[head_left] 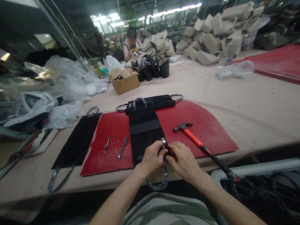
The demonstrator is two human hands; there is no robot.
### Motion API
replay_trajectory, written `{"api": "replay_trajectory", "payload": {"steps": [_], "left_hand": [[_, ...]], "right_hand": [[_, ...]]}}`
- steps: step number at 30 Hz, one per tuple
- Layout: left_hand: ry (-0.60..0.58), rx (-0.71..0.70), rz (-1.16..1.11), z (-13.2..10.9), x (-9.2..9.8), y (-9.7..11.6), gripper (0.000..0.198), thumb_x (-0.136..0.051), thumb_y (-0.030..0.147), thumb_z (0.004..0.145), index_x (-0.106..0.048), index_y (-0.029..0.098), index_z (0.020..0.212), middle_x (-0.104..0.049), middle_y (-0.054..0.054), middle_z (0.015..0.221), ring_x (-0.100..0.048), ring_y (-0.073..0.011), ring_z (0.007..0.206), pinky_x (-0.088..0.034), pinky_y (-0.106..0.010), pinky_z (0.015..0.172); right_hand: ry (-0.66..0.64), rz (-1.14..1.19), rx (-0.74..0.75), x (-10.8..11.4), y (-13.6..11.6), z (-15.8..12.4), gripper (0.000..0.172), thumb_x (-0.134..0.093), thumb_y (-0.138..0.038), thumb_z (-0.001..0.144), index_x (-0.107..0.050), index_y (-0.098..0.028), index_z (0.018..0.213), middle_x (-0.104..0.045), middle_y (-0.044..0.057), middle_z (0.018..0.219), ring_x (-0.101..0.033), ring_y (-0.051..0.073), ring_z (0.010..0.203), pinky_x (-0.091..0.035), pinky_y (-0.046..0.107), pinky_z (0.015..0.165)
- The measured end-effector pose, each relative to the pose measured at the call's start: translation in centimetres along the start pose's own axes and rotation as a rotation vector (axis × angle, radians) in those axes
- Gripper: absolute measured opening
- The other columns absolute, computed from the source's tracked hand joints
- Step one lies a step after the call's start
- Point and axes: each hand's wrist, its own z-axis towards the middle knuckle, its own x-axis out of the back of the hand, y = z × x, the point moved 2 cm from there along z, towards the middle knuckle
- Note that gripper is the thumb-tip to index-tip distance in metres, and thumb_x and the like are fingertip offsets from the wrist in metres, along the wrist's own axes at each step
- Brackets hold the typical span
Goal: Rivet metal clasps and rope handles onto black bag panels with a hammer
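The left hand's (152, 156) fingers look clamped on the wrapped handle (166, 178), can't tell with the right hand's (186, 161), and it's probably light, bendy, slippery plastic, so pinch near the ends.

Bright red all over the board (199, 115), with whitish scuffs along the left edge. Plain black on the long panel (145, 134), but greyer in one band across. Black with shiny white flecks on the loop handle (160, 187). Orange and black along the hammer (197, 140). Pinkish tan on the table (217, 87), brown on the box (126, 83). Striped green and pale across the shirt (164, 209). Maybe cream on the blurry far bags (212, 43).
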Motion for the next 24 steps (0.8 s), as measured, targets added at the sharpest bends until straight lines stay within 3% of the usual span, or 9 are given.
{"api": "replay_trajectory", "payload": {"steps": [4, 7, 9, 11, 14, 18, 21, 24], "left_hand": [[0.068, 0.136, -0.104, 0.3, -0.1, -0.4, 0.013, -0.054, 0.02, 0.092, -0.065, 0.019, 0.1, -0.07, -0.004, 0.099, -0.065, -0.0167, 0.09, -0.051, -0.028, 0.085], [0.203, 0.298, -0.348, 1.1, 0.6, -0.8, 0.02, -0.055, 0.034, 0.095, -0.064, 0.016, 0.097, -0.07, -0.006, 0.097, -0.068, -0.0178, 0.088, -0.055, -0.03, 0.082], [0.318, 0.37, -0.531, 1.7, 1.9, -1.2, 0.032, -0.058, 0.046, 0.093, -0.062, 0.015, 0.096, -0.07, -0.008, 0.097, -0.07, -0.0198, 0.087, -0.058, -0.034, 0.082], [0.412, 0.398, -0.566, 2.1, 4.5, -1.6, 0.04, -0.062, 0.053, 0.089, -0.062, 0.013, 0.094, -0.07, -0.008, 0.095, -0.07, -0.0208, 0.085, -0.058, -0.036, 0.081], [0.451, 0.441, -0.234, 1.8, 9.8, -2.7, 0.04, -0.061, 0.053, 0.086, -0.065, 0.013, 0.09, -0.07, -0.007, 0.088, -0.068, -0.0203, 0.08, -0.056, -0.032, 0.078], [0.314, 0.616, 0.559, -0.4, 16.5, -5.0, 0.033, -0.053, 0.046, 0.087, -0.062, 0.017, 0.073, -0.066, -0.006, 0.071, -0.063, -0.0227, 0.07, -0.046, -0.03, 0.066], [0.154, 0.75, 0.892, -2.4, 18.7, -6.9, 0.032, -0.049, 0.043, 0.089, -0.06, 0.018, 0.071, -0.066, -0.011, 0.075, -0.064, -0.0285, 0.076, -0.044, -0.032, 0.065], [0.065, 0.796, 0.964, -3.8, 18.5, -7.8, 0.033, -0.048, 0.041, 0.091, -0.064, 0.016, 0.078, -0.067, -0.016, 0.09, -0.065, -0.031, 0.084, -0.046, -0.035, 0.069]], "right_hand": [[-0.031, -0.042, -0.058, -1.7, -1.8, -0.8, 0.029, -0.064, -0.025, 0.091, -0.058, -0.016, 0.118, -0.056, 0.015, 0.12, -0.049, 0.031, 0.105, -0.039, 0.042, 0.085], [-0.055, -0.044, -0.092, -1.6, -1.9, -0.8, 0.032, -0.066, -0.026, 0.091, -0.059, -0.016, 0.12, -0.056, 0.014, 0.12, -0.049, 0.031, 0.104, -0.038, 0.042, 0.084], [-0.066, -0.032, -0.101, -1.4, -1.7, -0.7, 0.032, -0.066, -0.025, 0.091, -0.059, -0.016, 0.121, -0.057, 0.014, 0.121, -0.049, 0.031, 0.104, -0.038, 0.042, 0.085], [-0.077, -0.021, -0.107, -1.3, -1.6, -0.7, 0.033, -0.066, -0.022, 0.09, -0.059, -0.016, 0.122, -0.057, 0.013, 0.121, -0.049, 0.03, 0.106, -0.038, 0.041, 0.086], [-0.086, -0.021, -0.113, -1.4, -1.5, -0.9, 0.036, -0.064, -0.018, 0.09, -0.058, -0.016, 0.125, -0.057, 0.013, 0.122, -0.048, 0.03, 0.109, -0.037, 0.041, 0.088], [-0.057, -0.012, -0.102, -1.7, -1.4, -1.0, 0.033, -0.061, -0.017, 0.09, -0.059, -0.017, 0.123, -0.056, 0.014, 0.123, -0.048, 0.03, 0.108, -0.037, 0.041, 0.087], [-0.038, 0.013, -0.076, -1.7, -1.1, -0.5, 0.032, -0.059, -0.016, 0.09, -0.061, -0.018, 0.121, -0.055, 0.015, 0.128, -0.048, 0.031, 0.111, -0.037, 0.042, 0.088], [-0.055, 0.054, 0.015, -1.8, -0.9, 0.3, 0.036, -0.057, -0.013, 0.088, -0.063, -0.02, 0.122, -0.052, 0.013, 0.133, -0.046, 0.031, 0.117, -0.035, 0.044, 0.095]]}}
